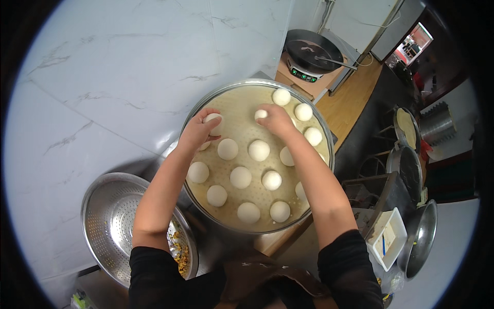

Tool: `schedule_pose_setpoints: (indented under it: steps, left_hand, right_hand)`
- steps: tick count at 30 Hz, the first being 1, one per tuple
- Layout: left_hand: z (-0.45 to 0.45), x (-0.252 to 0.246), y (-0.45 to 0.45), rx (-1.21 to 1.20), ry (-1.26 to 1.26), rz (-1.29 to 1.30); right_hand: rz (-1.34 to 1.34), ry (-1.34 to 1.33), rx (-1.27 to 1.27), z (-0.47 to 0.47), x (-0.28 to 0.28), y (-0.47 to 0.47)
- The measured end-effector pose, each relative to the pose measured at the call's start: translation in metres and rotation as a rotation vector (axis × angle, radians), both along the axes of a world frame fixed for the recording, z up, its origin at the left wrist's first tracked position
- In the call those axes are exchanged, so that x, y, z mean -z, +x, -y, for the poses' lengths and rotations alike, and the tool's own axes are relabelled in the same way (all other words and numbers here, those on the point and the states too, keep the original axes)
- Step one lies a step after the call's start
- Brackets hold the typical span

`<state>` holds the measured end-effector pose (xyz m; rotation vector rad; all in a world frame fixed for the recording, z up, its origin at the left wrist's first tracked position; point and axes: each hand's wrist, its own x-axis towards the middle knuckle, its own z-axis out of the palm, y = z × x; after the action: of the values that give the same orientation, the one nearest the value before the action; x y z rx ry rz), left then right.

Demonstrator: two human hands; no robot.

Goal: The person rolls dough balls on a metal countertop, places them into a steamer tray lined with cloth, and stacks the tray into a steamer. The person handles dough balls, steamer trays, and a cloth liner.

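Note:
Before me is a wide round metal steamer tray (322,181) with a pale liner (239,101) that shows a dotted pattern. Several smooth white dough buns (259,150) sit spaced over it. At the tray's far left, my left hand (194,130) curls around one bun (213,123), its thumb across the top. My right hand (277,120) pinches another white bun (261,114) between thumb and fingers, over the far middle of the tray. Only part of that bun shows. My right hand and forearm partly cover some buns along the right side.
A large metal colander (112,216) with yellow bits inside stands at lower left, beneath my left forearm. Marbled wall panels (127,77) rise along the left. Beyond the tray, a black wok (312,50) rests on a cooker (303,74). A white plastic bin (399,228) and a metal bowl (422,239) are at right.

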<state>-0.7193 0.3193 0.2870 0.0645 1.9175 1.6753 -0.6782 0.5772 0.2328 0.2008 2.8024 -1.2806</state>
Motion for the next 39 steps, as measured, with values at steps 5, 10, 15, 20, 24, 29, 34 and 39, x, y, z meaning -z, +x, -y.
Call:
schedule_pose_setpoints:
  steps: [5, 10, 15, 20, 24, 29, 34, 39]
  left_hand:
    - [0.005, 0.010, -0.020, 0.085, -0.111, -0.064]
    - [-0.021, 0.054, -0.049, 0.256, -0.343, -0.362]
    - [-0.044, 0.093, -0.045, 0.351, -0.614, -0.787]
    - [-0.038, 0.020, -0.038, 0.070, -0.663, -0.721]
    - [-0.055, -0.066, 0.011, -0.237, -0.253, -0.887]
    - [-0.137, -0.094, 0.193, -0.046, 0.365, -0.746]
    - [-0.198, -0.046, 0.486, 1.287, 0.293, -0.401]
    - [-0.153, -0.013, 0.742, 2.311, 0.137, -0.532]
  right_hand:
    - [0.054, 0.179, -0.043, 0.005, 0.020, -0.022]
    - [-0.144, -0.010, 0.181, -0.018, -0.023, 0.025]
    - [-0.198, -0.106, 0.305, -0.039, -0.043, 0.154]
    - [-0.137, -0.253, 0.715, -0.067, -0.046, 0.355]
    - [-0.055, -0.218, 1.052, -0.057, -0.038, 0.525]
    - [-0.104, -0.178, 1.484, 0.023, -0.031, 0.719]
    - [-0.190, 0.026, 1.917, 0.191, -0.024, 0.899]
    - [-0.031, 0.140, 2.638, 0.407, 0.022, 1.046]
